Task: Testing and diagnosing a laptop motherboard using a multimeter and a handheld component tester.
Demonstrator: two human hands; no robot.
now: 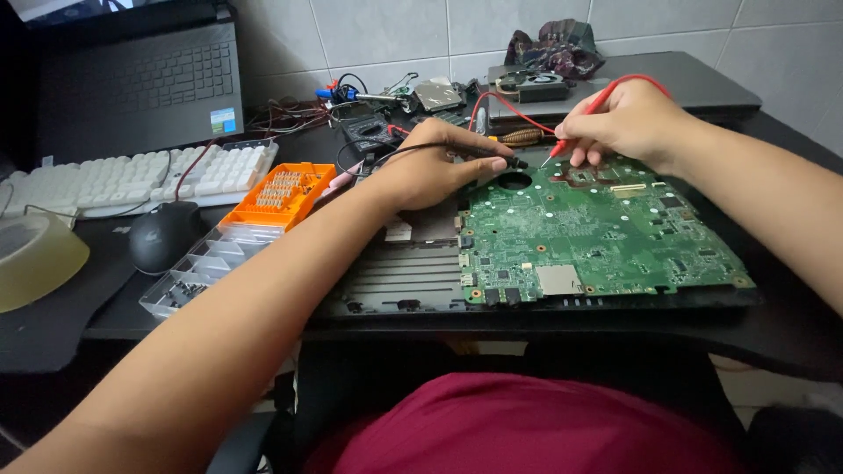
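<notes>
A green circuit board lies in a black laptop base on the dark desk. My left hand grips a black test probe, its tip at the board's far left edge by a round hole. My right hand grips a red test probe like a pen, tip touching the board's far edge. Red and black leads run back to a meter behind my left hand.
An orange bit holder and a clear parts tray sit left of the board, beside a black mouse and white keyboard. An open laptop stands back left; a closed laptop with a fan lies back right.
</notes>
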